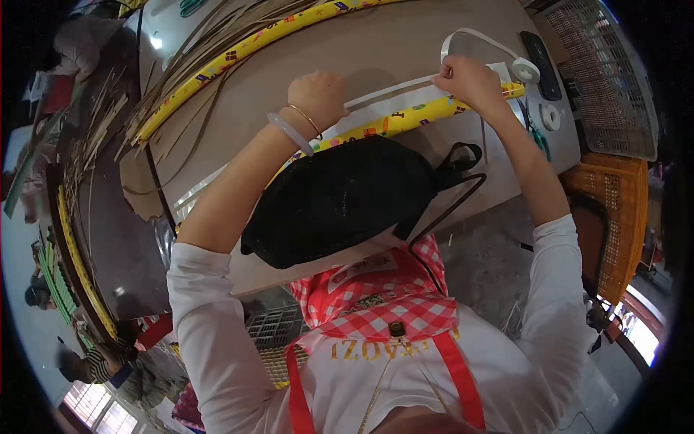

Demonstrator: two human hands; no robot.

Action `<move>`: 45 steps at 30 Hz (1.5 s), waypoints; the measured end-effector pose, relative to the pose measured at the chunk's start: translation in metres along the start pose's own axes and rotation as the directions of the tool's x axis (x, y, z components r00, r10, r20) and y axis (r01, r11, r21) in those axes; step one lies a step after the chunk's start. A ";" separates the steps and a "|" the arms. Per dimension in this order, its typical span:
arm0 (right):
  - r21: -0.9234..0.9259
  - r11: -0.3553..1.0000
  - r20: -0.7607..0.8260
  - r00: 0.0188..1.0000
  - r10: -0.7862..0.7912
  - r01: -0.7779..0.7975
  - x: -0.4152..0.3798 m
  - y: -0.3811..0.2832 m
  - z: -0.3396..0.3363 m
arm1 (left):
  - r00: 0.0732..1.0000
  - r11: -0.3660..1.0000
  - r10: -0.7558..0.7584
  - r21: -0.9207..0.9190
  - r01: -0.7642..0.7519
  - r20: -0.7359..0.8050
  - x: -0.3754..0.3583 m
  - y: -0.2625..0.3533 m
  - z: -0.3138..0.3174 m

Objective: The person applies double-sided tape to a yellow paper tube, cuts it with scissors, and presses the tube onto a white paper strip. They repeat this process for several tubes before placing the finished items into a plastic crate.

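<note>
Both hands are over the table, with a strip of white tape (pixel 390 92) stretched between them. My left hand (pixel 318 95), two bangles on its wrist, is closed at the strip's left end. My right hand (pixel 471 81) is curled around the tape at the other end. From there the tape loops up and over to a white tape roll (pixel 525 70). Just below the strip, a long yellow patterned piece (pixel 405 120) lies over white paper. A black bag (pixel 347 195) with a strap covers part of the yellow piece's near side.
Another yellow patterned length (pixel 238 54) lies at the back beside thin brown strips (pixel 199 43). On the right are a black oblong object (pixel 541 65), a smaller tape roll (pixel 550 117), scissors (pixel 538 137) and a plastic crate (pixel 607 79). Other people are at far left.
</note>
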State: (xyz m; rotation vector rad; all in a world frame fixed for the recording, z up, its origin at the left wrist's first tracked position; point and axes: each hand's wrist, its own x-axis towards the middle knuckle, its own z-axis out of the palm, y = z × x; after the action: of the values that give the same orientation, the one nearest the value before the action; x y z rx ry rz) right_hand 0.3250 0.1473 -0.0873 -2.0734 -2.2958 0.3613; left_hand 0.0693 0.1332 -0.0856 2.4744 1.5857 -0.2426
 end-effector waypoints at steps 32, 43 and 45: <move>0.080 0.993 -0.174 0.982 -0.069 0.084 -0.005 0.003 0.011 | 0.562 0.600 0.799 0.322 -0.732 -0.212 0.065 0.038 -0.005; 0.170 0.985 -0.130 0.991 -0.010 0.032 -0.013 0.018 0.005 | 0.552 0.584 0.807 0.416 -0.697 -0.209 0.057 0.042 0.000; 0.175 0.983 -0.134 0.987 0.085 -0.061 -0.012 0.021 0.003 | 0.643 0.609 0.765 0.376 -0.699 -0.044 0.057 0.047 -0.006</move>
State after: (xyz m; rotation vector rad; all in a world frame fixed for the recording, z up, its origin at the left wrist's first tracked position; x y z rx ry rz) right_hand 0.3465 0.1371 -0.0930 -2.0337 -2.0375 0.3856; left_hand 0.1354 0.1657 -0.0905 3.2551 0.4296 -0.1249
